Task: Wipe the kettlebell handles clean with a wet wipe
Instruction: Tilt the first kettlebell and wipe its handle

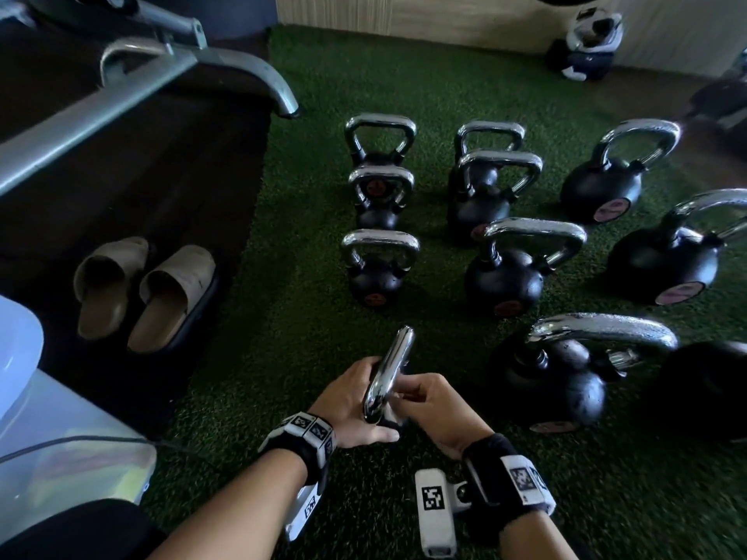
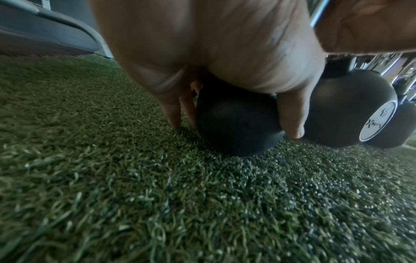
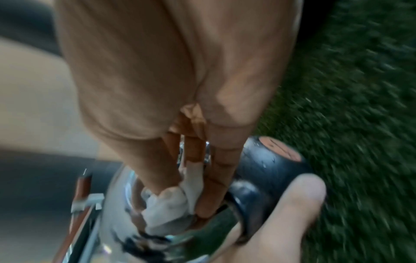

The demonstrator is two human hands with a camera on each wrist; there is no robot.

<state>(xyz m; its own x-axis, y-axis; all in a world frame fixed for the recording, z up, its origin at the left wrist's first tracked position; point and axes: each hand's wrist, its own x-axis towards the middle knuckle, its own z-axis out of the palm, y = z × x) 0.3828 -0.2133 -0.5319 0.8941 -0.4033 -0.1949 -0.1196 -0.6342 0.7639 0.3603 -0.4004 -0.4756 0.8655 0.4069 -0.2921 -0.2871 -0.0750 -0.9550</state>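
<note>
Kneeling on the green turf floor (image 1: 307,301), a person worked on a small black kettlebell (image 2: 236,122) set at six o'clock, nearest of a group of kettlebells spreading toward twelve and three o'clock. The left hand (image 1: 351,402) steadied the ball, its fingers (image 2: 173,113) and thumb spread down either side. The right hand (image 1: 440,406) reached inside the chrome handle (image 1: 390,373), its fingers (image 3: 216,170) pinching a bunched grey-white wet wipe (image 3: 168,208) against the metal.

Risks, as I judged them: the ball sat on soft turf and could roll if the steadying hand eased, trapping fingers in the handle's loop. The wipe was wadded small, so it could slip out or miss the handle's underside. A large kettlebell (image 1: 566,377) stood close at three o'clock, near enough to knock knuckles. Beige slippers (image 1: 145,289) lay well apart at nine o'clock.
</note>
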